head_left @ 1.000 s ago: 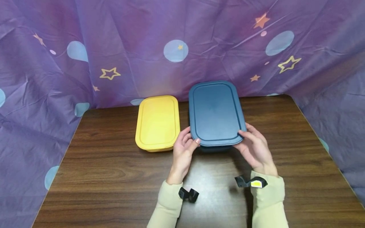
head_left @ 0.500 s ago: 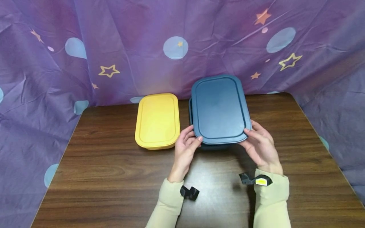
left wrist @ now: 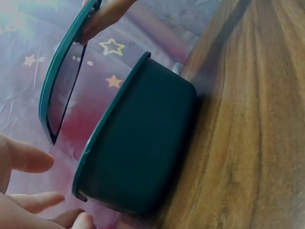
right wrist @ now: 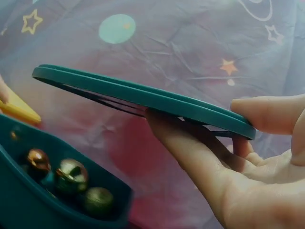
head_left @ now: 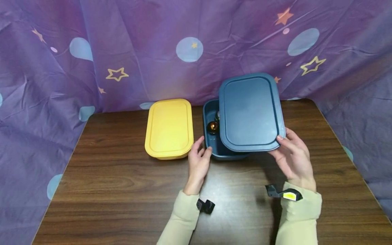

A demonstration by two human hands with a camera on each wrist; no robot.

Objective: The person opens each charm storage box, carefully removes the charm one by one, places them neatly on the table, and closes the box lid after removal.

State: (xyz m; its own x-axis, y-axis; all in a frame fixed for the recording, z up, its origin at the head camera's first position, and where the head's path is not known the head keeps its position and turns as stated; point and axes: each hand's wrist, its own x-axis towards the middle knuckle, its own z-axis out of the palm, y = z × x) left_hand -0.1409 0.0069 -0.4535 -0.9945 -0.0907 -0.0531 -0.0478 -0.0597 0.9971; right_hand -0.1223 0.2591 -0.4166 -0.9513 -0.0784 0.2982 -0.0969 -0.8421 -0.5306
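My right hand pinches the near right corner of a blue lid, thumb on top and fingers beneath. The lid is raised and tilted over the right part of a blue box. In the gap on its left a shiny copper-coloured ball shows. The right wrist view shows that ball beside a gold one and a green one in the box. My left hand is at the box's near left corner, fingers spread and holding nothing; whether a fingertip touches the rim I cannot tell.
Left of the blue box stands a yellow box with its lid on, close to my left fingertips. Both boxes are at the back of the wooden table, against a purple curtain with stars.
The blue lid has come up off the box and moved right with my right hand, uncovering the balls. My left hand has let go of the lid and stays near the box corner.
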